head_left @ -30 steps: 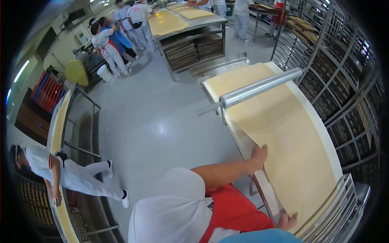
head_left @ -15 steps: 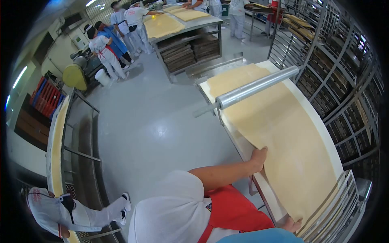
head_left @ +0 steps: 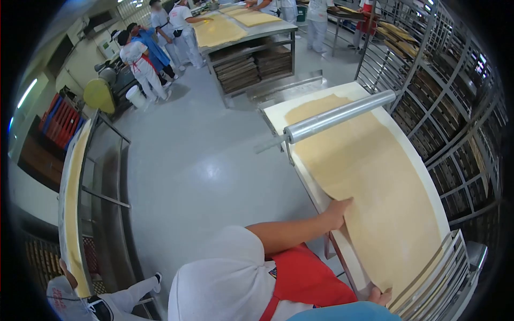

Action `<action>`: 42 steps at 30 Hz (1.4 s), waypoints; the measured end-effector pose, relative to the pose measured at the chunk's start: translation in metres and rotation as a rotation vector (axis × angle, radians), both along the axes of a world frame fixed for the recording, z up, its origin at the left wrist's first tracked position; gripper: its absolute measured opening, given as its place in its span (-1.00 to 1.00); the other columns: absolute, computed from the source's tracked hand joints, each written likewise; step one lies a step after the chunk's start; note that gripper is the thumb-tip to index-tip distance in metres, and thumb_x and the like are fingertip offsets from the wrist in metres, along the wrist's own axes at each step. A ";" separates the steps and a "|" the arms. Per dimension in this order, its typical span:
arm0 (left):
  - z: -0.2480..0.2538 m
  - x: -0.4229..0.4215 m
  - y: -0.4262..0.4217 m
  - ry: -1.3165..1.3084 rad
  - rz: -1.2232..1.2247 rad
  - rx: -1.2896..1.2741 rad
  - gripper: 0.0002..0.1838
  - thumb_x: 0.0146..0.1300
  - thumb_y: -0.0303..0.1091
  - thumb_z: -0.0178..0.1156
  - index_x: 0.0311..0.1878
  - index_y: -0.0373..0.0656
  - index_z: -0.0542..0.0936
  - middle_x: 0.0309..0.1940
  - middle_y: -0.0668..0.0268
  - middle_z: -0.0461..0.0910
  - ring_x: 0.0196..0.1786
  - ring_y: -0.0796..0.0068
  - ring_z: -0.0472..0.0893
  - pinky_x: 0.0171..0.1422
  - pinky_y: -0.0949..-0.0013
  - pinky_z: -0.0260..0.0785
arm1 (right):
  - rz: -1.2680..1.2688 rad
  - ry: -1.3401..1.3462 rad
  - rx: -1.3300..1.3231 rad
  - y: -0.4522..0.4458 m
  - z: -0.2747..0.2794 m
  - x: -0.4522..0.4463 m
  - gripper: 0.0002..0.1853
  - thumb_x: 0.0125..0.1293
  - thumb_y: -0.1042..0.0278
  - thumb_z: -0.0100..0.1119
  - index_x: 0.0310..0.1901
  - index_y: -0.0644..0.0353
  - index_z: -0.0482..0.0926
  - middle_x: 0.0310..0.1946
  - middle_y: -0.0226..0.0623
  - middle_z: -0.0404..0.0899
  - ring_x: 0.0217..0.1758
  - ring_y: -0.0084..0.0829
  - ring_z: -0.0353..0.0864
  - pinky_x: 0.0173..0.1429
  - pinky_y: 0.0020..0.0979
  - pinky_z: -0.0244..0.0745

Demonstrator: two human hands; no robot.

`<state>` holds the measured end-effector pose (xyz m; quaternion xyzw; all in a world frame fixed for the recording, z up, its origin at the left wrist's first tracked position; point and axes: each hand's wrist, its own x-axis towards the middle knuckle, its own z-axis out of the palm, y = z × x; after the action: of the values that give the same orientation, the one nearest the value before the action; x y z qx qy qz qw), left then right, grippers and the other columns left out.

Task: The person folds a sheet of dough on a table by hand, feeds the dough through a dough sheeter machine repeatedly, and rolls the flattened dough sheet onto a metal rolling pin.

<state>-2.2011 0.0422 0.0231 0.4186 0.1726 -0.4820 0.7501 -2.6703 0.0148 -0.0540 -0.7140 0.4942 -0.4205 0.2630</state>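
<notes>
A long pale sheet of dough lies on a white belt table and passes under a metal roller. My left hand is closed on the sheet's near edge at mid-length, thumb on top, with its other fingers mostly hidden. Farther down, close to a slatted metal guard, my right hand pinches the sheet's near corner. Part of this hand is out of sight behind a blue sleeve.
Tall metal racks with trays stand along the right. Another table with dough sheets is at the back, people around it. A long narrow dough table runs along the left, with a person beside it. Grey floor lies between.
The dough sheet has slid toward me along the belt, its far edge now nearer the roller. Both hands stay on its edge, the right shifted slightly left. The person at lower left has moved.
</notes>
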 end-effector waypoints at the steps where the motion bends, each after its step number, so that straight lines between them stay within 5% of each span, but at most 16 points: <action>1: 0.018 0.010 0.013 0.069 0.019 -0.108 -0.52 0.40 -0.18 0.12 0.18 -0.40 0.42 0.13 -0.02 0.54 0.15 0.03 0.57 0.28 0.02 0.44 | -0.023 0.071 0.031 0.000 0.002 -0.005 -0.62 0.34 0.56 0.00 0.18 0.45 0.47 0.02 -0.08 0.59 -0.02 -0.35 0.60 0.10 -0.38 0.52; 3: 0.038 0.021 0.026 0.201 0.048 -0.320 -0.53 0.40 -0.20 0.12 0.17 -0.41 0.41 0.13 -0.03 0.53 0.15 0.03 0.57 0.28 -0.01 0.44 | -0.051 0.139 0.065 -0.005 0.001 -0.008 -0.62 0.36 0.58 -0.02 0.20 0.47 0.45 0.04 -0.10 0.58 0.00 -0.35 0.58 0.12 -0.38 0.51; 5: 0.011 0.035 0.021 0.158 0.078 -0.300 -0.56 0.40 -0.23 0.12 0.16 -0.40 0.41 0.10 0.00 0.54 0.13 0.07 0.58 0.23 -0.01 0.46 | -0.302 -1.078 0.681 -0.015 -0.003 -0.004 -0.61 0.36 0.61 -0.01 0.21 0.52 0.44 0.06 -0.11 0.56 0.05 -0.39 0.54 0.13 -0.40 0.46; 7: 0.003 0.030 0.013 0.116 0.104 -0.279 -0.58 0.40 -0.25 0.12 0.15 -0.38 0.41 0.07 0.03 0.56 0.10 0.10 0.59 0.19 0.00 0.48 | -0.331 -0.817 0.613 -0.006 -0.007 0.006 -0.60 0.46 0.38 -0.07 0.22 0.45 0.43 0.07 -0.12 0.57 0.06 -0.39 0.55 0.15 -0.43 0.48; 9: 0.021 -0.003 0.005 0.032 -0.019 0.072 -0.65 0.42 -0.28 0.10 0.11 -0.36 0.43 0.00 0.10 0.57 0.02 0.18 0.60 0.09 0.11 0.50 | -0.354 -0.555 0.542 0.006 -0.002 0.019 -0.54 0.57 0.15 -0.13 0.24 0.39 0.41 0.08 -0.12 0.57 0.07 -0.39 0.56 0.17 -0.46 0.50; 14: 0.047 -0.024 0.025 -0.036 -0.198 0.007 -0.67 0.44 -0.29 0.07 0.11 -0.33 0.44 -0.02 0.12 0.57 0.00 0.23 0.60 0.09 0.24 0.47 | -0.100 -0.900 0.499 0.001 0.009 0.051 -0.57 0.38 0.36 -0.02 0.20 0.43 0.44 0.01 -0.16 0.58 -0.03 -0.40 0.56 0.09 -0.51 0.45; 17: 0.041 -0.001 0.036 -0.506 -0.268 -0.224 -0.68 0.43 -0.31 0.10 0.16 -0.23 0.46 0.04 0.18 0.57 0.14 0.25 0.56 0.12 0.19 0.50 | -0.093 -0.959 0.494 -0.005 -0.012 0.038 -0.51 0.19 0.43 -0.04 0.17 0.46 0.44 -0.02 -0.16 0.58 -0.02 -0.39 0.55 0.09 -0.48 0.42; 19: 0.028 0.018 0.025 0.255 0.025 -0.283 -0.65 0.41 -0.37 0.10 0.20 -0.27 0.44 0.12 0.12 0.55 0.15 0.18 0.57 0.19 0.17 0.50 | -0.167 -0.843 0.449 -0.004 -0.025 0.026 -0.47 0.11 0.44 -0.05 0.15 0.48 0.45 -0.04 -0.14 0.58 -0.02 -0.36 0.55 0.11 -0.44 0.42; 21: 0.012 0.000 0.005 0.164 -0.033 -0.133 -0.66 0.43 -0.35 0.09 0.18 -0.30 0.44 0.11 0.13 0.55 0.14 0.20 0.58 0.22 0.18 0.49 | -0.212 -0.723 0.403 -0.006 -0.028 0.018 -0.46 0.07 0.44 -0.05 0.13 0.49 0.46 -0.06 -0.13 0.59 -0.03 -0.33 0.55 0.11 -0.41 0.42; 24: 0.006 -0.028 0.002 0.051 -0.131 -0.064 -0.67 0.43 -0.36 0.08 0.17 -0.33 0.44 0.11 0.09 0.55 0.11 0.16 0.59 0.29 0.14 0.45 | -0.096 -0.998 0.431 -0.003 -0.003 0.010 -0.46 0.06 0.44 -0.04 0.11 0.50 0.46 -0.09 -0.12 0.60 -0.05 -0.28 0.56 0.09 -0.37 0.44; 27: 0.012 -0.024 0.008 0.156 -0.216 -0.211 -0.67 0.43 -0.38 0.07 0.18 -0.33 0.43 0.14 0.04 0.52 0.12 0.12 0.58 0.32 0.09 0.42 | -0.099 -0.511 0.301 0.000 0.001 0.006 -0.44 0.04 0.41 -0.06 0.12 0.51 0.44 -0.10 -0.13 0.61 -0.12 -0.23 0.59 0.02 -0.36 0.48; 30: 0.015 -0.022 0.004 0.315 -0.281 -0.298 -0.66 0.44 -0.37 0.04 0.19 -0.33 0.42 0.16 0.06 0.51 0.15 0.14 0.56 0.29 0.09 0.42 | -0.014 -0.441 0.098 0.001 -0.032 0.007 -0.56 0.15 0.44 -0.03 0.07 0.42 0.51 -0.19 -0.20 0.63 -0.24 -0.34 0.61 -0.17 -0.45 0.52; 32: 0.019 -0.033 0.002 0.364 -0.289 -0.313 -0.66 0.45 -0.37 0.03 0.19 -0.35 0.41 0.15 0.06 0.51 0.13 0.14 0.56 0.26 0.09 0.44 | -0.362 -1.255 0.732 0.018 0.027 0.054 -0.71 0.29 0.47 -0.02 -0.01 0.32 0.56 -0.30 -0.30 0.62 -0.33 -0.50 0.60 -0.37 -0.59 0.47; 36: 0.007 -0.072 -0.008 0.113 -0.350 -0.147 -0.70 0.45 -0.34 0.04 0.14 -0.31 0.46 0.01 0.12 0.59 0.09 0.19 0.57 0.21 0.11 0.44 | -0.528 -1.383 0.747 0.018 0.036 0.057 -0.77 0.40 0.44 -0.03 -0.02 0.26 0.58 -0.31 -0.34 0.62 -0.32 -0.61 0.61 -0.51 -0.71 0.41; 38: 0.007 -0.066 0.001 0.138 -0.452 -0.232 -0.70 0.45 -0.32 0.07 0.15 -0.24 0.47 0.02 0.16 0.59 0.09 0.26 0.57 0.17 0.13 0.47 | -0.179 -1.230 0.737 0.014 -0.021 0.011 -0.74 0.40 0.39 0.01 0.02 0.33 0.54 -0.19 -0.24 0.65 -0.22 -0.42 0.66 -0.33 -0.57 0.57; 42: 0.032 -0.064 0.007 0.245 -0.391 -0.234 -0.72 0.42 -0.29 0.12 0.10 -0.21 0.51 -0.03 0.20 0.61 -0.01 0.33 0.61 0.06 0.12 0.51 | -0.282 -1.478 0.745 0.033 0.038 0.057 -0.71 0.49 0.37 -0.10 0.08 0.35 0.49 0.00 -0.07 0.60 0.02 -0.22 0.62 0.06 -0.24 0.61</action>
<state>-2.2648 0.0488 0.0554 0.2927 0.1212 -0.6817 0.6596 -2.6136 0.0480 -0.0163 -0.0530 0.3858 -0.6183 0.6827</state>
